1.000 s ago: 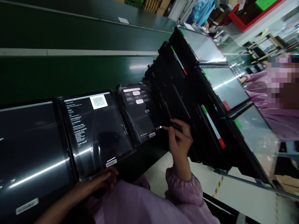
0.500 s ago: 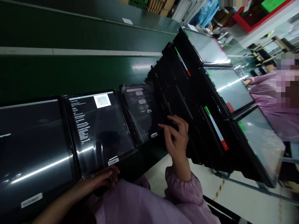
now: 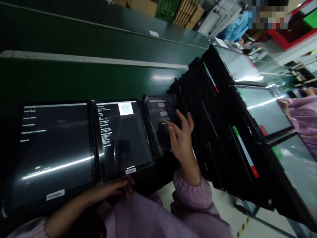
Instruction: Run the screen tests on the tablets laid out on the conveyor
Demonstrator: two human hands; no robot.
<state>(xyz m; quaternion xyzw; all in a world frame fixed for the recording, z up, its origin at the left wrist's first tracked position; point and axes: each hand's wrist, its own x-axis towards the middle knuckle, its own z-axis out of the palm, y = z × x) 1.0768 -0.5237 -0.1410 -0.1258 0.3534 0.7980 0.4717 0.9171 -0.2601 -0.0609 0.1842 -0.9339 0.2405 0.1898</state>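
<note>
Three tablets in clear film lie side by side. With its index finger stretched out, my right hand (image 3: 182, 140) reaches over the right tablet (image 3: 158, 138); the fingertip is at its lit screen, and the other fingers are spread. The middle tablet (image 3: 126, 142) shows lines of test text and a QR code. At its lower edge rests my left hand (image 3: 122, 187), loosely bent and in shadow, with nothing visible in it. A text menu is lit on the left tablet (image 3: 59, 148). Each tablet has a small barcode label near its lower edge; on the right one it is partly covered.
Stacked black trays (image 3: 210, 115) rise at the right, with more tablets (image 3: 264, 107) on top. Behind is a green work surface (image 3: 104, 81) with a pale strip (image 3: 111, 62). A person in a pink sleeve (image 3: 303, 109) is beyond the stack.
My right index finger has moved up the right tablet to mid-screen, and its floating icons have altered. The left tablet now shows more menu lines. The camera view has shifted left.
</note>
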